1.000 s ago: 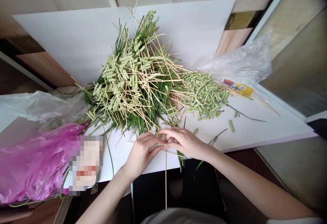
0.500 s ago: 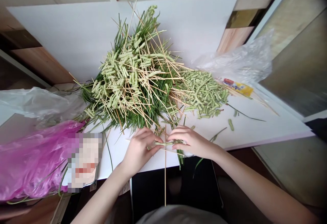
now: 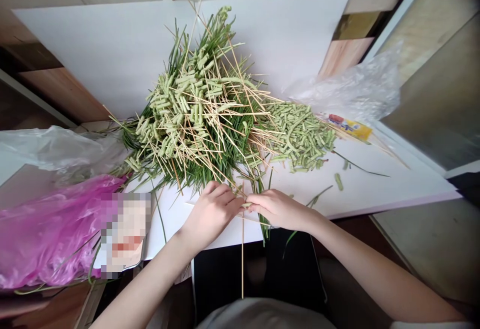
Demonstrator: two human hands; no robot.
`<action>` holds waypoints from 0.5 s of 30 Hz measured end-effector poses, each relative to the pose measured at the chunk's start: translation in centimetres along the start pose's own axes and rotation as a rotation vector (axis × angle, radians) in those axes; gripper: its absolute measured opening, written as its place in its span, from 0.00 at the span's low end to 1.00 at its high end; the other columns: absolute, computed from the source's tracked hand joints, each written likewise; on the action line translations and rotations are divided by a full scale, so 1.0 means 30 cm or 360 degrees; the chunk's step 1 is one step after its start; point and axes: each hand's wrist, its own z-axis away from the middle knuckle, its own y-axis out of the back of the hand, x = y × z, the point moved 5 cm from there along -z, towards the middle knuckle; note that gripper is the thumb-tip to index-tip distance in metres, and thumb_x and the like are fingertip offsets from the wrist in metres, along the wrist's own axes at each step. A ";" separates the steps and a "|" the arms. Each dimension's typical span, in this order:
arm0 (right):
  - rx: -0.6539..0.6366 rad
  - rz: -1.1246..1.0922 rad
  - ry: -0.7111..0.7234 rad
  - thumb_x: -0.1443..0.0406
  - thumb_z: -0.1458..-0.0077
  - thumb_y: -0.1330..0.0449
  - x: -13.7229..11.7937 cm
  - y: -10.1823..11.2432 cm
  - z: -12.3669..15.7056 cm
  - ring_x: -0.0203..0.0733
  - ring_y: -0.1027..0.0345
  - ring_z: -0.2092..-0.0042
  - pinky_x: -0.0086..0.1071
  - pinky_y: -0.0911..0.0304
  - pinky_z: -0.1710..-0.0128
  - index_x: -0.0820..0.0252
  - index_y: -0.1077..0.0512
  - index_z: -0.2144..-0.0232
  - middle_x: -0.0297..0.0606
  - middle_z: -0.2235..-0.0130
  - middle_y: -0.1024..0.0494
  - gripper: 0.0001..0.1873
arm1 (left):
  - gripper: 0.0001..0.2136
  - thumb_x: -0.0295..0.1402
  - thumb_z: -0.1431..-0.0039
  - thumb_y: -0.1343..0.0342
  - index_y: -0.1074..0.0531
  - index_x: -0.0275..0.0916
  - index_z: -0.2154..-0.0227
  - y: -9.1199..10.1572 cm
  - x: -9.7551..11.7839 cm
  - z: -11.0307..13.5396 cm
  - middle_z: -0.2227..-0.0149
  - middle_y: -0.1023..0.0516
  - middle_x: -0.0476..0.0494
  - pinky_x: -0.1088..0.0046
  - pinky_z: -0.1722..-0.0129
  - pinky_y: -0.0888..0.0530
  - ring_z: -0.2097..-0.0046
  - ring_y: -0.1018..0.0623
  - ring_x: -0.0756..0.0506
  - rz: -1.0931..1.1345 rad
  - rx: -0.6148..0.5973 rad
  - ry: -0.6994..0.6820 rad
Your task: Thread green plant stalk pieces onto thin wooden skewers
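Note:
My left hand [image 3: 216,210] and my right hand [image 3: 276,208] meet over the table's front edge, fingers closed. Both pinch a short piece of green long bean [image 3: 246,204], mostly covered by the fingertips. A thin bamboo skewer [image 3: 242,259] points from below the hands toward my body; whether it touches the bean is hidden. Just beyond my hands rises a large heap of long bean pieces on skewers [image 3: 187,99], mixed with dark green leafy stalks [image 3: 210,171]. Loose cut bean pieces [image 3: 303,141] form a pile to its right.
A pink plastic bag [image 3: 52,234] and a pixelated flat object [image 3: 123,234] lie at the left, with a clear bag [image 3: 63,149] behind. Another clear bag [image 3: 348,86] and a yellow wrapper [image 3: 352,128] lie at the right. A white board [image 3: 285,29] stands behind.
My hands have drawn together, the left moving slightly right, and their fingertips now cover most of the bean that was stretched between them.

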 end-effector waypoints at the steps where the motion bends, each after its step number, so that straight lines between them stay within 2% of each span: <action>1: 0.0022 0.0040 0.0022 0.71 0.30 0.43 0.000 -0.001 -0.003 0.36 0.34 0.73 0.27 0.48 0.73 0.56 0.28 0.64 0.28 0.73 0.24 0.09 | 0.11 0.31 0.27 0.49 0.22 0.34 0.59 -0.005 -0.001 -0.002 0.70 0.21 0.43 0.62 0.59 0.35 0.63 0.26 0.41 0.0011 -0.0021 0.0001; 4: 0.0091 0.0183 0.0123 0.71 0.33 0.38 -0.001 -0.012 -0.006 0.37 0.37 0.74 0.29 0.47 0.70 0.58 0.27 0.66 0.28 0.75 0.26 0.08 | 0.13 0.33 0.27 0.50 0.21 0.36 0.61 -0.026 -0.015 0.002 0.71 0.22 0.44 0.63 0.59 0.34 0.64 0.27 0.42 0.0256 -0.0140 0.0110; 7: 0.0164 0.0331 0.0273 0.68 0.33 0.36 -0.006 -0.028 0.002 0.37 0.40 0.75 0.31 0.46 0.66 0.59 0.27 0.70 0.28 0.77 0.29 0.11 | 0.15 0.37 0.27 0.50 0.19 0.39 0.63 -0.046 -0.028 0.018 0.73 0.23 0.45 0.65 0.61 0.34 0.67 0.27 0.44 0.0720 -0.0260 0.0246; 10: 0.0255 0.0484 0.0460 0.68 0.29 0.41 -0.021 -0.034 0.018 0.37 0.41 0.73 0.33 0.49 0.66 0.60 0.27 0.71 0.30 0.77 0.30 0.15 | 0.16 0.40 0.28 0.48 0.17 0.40 0.64 -0.062 -0.033 0.038 0.74 0.22 0.45 0.69 0.63 0.33 0.69 0.27 0.46 0.1181 -0.0346 0.0394; 13: 0.0360 0.0660 0.0640 0.71 0.27 0.49 -0.050 -0.026 0.030 0.39 0.41 0.72 0.35 0.51 0.66 0.60 0.27 0.71 0.31 0.77 0.31 0.19 | 0.14 0.41 0.32 0.43 0.16 0.39 0.65 -0.082 -0.037 0.058 0.73 0.22 0.45 0.72 0.66 0.32 0.70 0.27 0.47 0.1486 -0.0420 0.0670; 15: 0.0443 0.0783 0.0721 0.73 0.27 0.50 -0.070 -0.019 0.034 0.39 0.41 0.71 0.36 0.50 0.66 0.59 0.26 0.70 0.31 0.76 0.31 0.19 | 0.13 0.41 0.35 0.40 0.16 0.37 0.67 -0.094 -0.031 0.069 0.73 0.22 0.46 0.73 0.67 0.32 0.71 0.28 0.48 0.1652 -0.0450 0.0849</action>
